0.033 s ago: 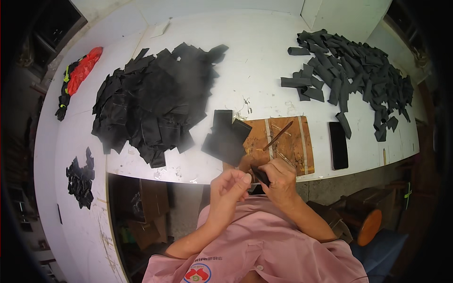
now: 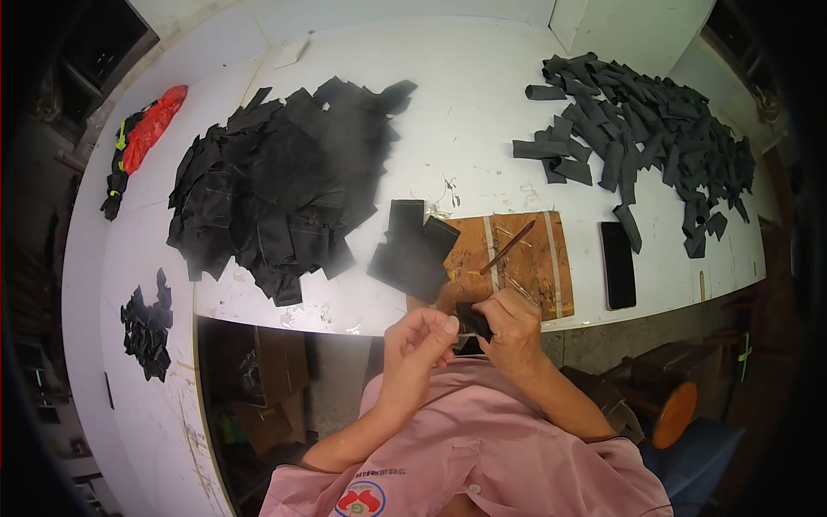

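Observation:
At the table's front edge, my right hand point(image 2: 514, 334) is closed round a small black fabric piece point(image 2: 473, 319). My left hand point(image 2: 417, 345) is beside it, thumb and forefinger pinched together near the piece's left edge. What sits between those fingertips is too small to make out. Just beyond my hands, several flat black fabric pieces point(image 2: 409, 258) overlap the left part of a worn brown board point(image 2: 465, 250). A thin brown stick-like tool point(image 2: 510, 247) lies slantwise on this board.
Left of centre spreads a large heap of flat black pieces point(image 2: 276, 189); rolled dark pieces point(image 2: 637, 129) are piled far right. A black phone point(image 2: 617, 265) lies right of the board. Small black scraps point(image 2: 147, 327) and a red plastic bag point(image 2: 155, 129) are at left.
The black piece in my right hand has turned slightly, so more of its face shows toward my left fingertips. Both hands have stayed almost in place.

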`<state>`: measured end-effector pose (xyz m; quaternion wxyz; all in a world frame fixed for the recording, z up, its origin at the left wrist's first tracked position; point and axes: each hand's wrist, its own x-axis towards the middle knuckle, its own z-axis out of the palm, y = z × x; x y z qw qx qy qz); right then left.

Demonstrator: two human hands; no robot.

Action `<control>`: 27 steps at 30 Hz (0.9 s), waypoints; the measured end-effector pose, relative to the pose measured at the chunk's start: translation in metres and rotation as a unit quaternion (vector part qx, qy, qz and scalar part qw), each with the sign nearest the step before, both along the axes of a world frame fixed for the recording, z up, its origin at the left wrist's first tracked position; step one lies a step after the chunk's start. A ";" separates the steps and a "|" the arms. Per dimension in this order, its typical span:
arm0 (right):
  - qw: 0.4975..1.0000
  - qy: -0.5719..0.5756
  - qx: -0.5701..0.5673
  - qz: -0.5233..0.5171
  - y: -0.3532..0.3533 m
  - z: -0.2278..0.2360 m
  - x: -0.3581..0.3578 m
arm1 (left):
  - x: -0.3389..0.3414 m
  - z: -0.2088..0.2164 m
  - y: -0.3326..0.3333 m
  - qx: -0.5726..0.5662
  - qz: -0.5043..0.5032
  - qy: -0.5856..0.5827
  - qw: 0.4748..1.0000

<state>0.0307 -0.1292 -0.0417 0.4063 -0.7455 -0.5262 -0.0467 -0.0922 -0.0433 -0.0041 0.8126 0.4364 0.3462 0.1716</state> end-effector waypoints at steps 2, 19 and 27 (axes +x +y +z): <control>0.999 -0.037 0.006 0.019 -0.001 -0.003 0.003 | 0.002 0.001 0.000 0.013 -0.004 0.011 1.000; 0.998 -0.065 -0.003 -0.011 -0.003 -0.009 0.011 | 0.006 -0.008 -0.005 0.097 -0.025 0.031 0.995; 0.984 -0.172 -0.038 0.011 -0.011 -0.001 0.009 | 0.017 -0.008 -0.003 0.133 0.010 0.092 0.987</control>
